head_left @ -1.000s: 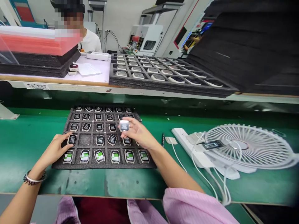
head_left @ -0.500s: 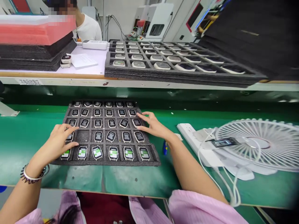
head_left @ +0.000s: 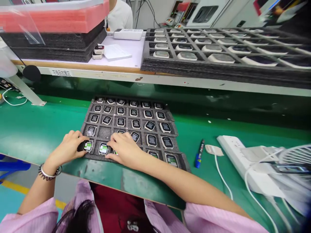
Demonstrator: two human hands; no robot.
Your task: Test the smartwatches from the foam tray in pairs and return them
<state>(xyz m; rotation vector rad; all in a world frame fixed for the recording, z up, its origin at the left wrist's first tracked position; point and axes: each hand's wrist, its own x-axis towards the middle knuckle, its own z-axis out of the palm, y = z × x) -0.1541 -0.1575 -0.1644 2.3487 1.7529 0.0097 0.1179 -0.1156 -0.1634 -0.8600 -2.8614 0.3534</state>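
Along the near edge of the foam tray [head_left: 105,132], at its left end, two watches lie between the two hands, each with its screen up and lit in green and white. The corner watch [head_left: 87,146] is just to the right of the left hand [head_left: 68,147]; forefinger and thumb stand apart there — one at the far left corner of the case, the other at the near left corner. The second watch [head_left: 103,149] lies to the left of the right hand [head_left: 126,150], whose finger and thumb are likewise spread, at its right edge. Whether either hand is pressing, or only resting its fingertips, I cannot tell. Both watches have their long axis roughly from front to back, so the fingers meet them from the side. Each hand is nearest to its own watch — and these are direct neighbours in the row, which I judge the relation that matters most. The right forearm [head_left: 175,176] passes over the tray's near right part, above the green table [head_left: 190,132].
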